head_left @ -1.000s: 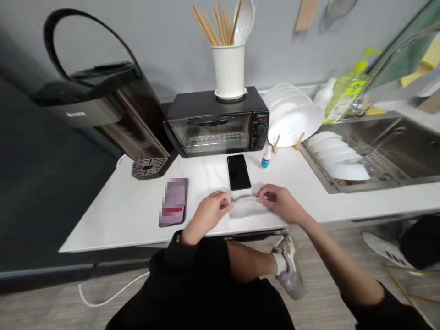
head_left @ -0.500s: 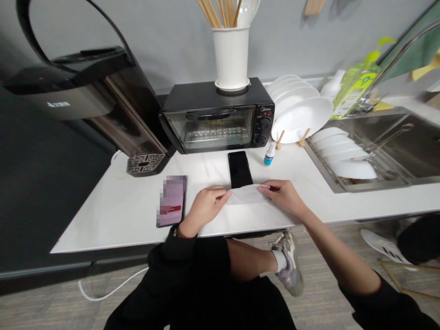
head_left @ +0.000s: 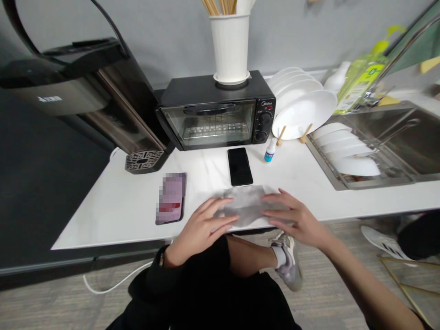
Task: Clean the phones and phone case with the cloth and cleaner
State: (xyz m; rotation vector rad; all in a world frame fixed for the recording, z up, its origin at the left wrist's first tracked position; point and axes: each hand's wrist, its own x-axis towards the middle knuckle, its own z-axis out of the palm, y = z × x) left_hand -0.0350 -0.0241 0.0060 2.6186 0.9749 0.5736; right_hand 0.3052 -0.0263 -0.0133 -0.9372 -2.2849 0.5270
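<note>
A thin grey cloth (head_left: 245,204) lies spread at the counter's front edge, slightly creased. My left hand (head_left: 204,225) rests its outstretched fingers on the cloth's left side. On the right side my right hand (head_left: 294,215) lies with its fingers apart, touching the cloth. Just behind the cloth is a black smartphone (head_left: 239,166), dark screen up. Beyond it to the right stands a small white spray bottle (head_left: 270,151) with a blue label. Left of my left hand lies another phone (head_left: 171,198) with a lit, pixelated screen.
A black toaster oven (head_left: 213,123) carries a white cup (head_left: 231,48) of chopsticks. A water dispenser (head_left: 113,105) stands left. White plates (head_left: 305,114) in a rack and a sink (head_left: 405,137) with bowls are right. Another person's shoe (head_left: 383,243) shows below the white counter (head_left: 110,215).
The cloth was pinched between both hands, folded into a narrow strip beside the phone. Now it lies opened out nearer the counter's edge, and my fingers have let go and spread.
</note>
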